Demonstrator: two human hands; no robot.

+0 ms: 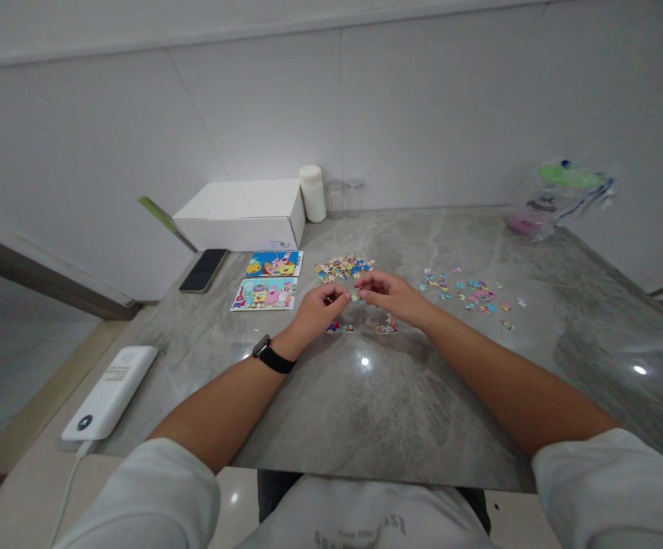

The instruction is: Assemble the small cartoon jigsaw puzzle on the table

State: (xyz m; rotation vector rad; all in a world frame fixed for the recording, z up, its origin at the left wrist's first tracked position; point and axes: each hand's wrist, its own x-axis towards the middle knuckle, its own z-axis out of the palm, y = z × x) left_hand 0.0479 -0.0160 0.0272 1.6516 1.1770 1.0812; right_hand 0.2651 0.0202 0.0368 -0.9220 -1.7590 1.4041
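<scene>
Puzzle pieces (356,296), pinched in the closed fingers of the left hand (318,308) and right hand (398,300), midway across the surface (359,419); a piece heap (343,268) lies nearer its far edge.

Pale panelled walls (434,107) rise behind a grey marbled table (377,427).
</scene>
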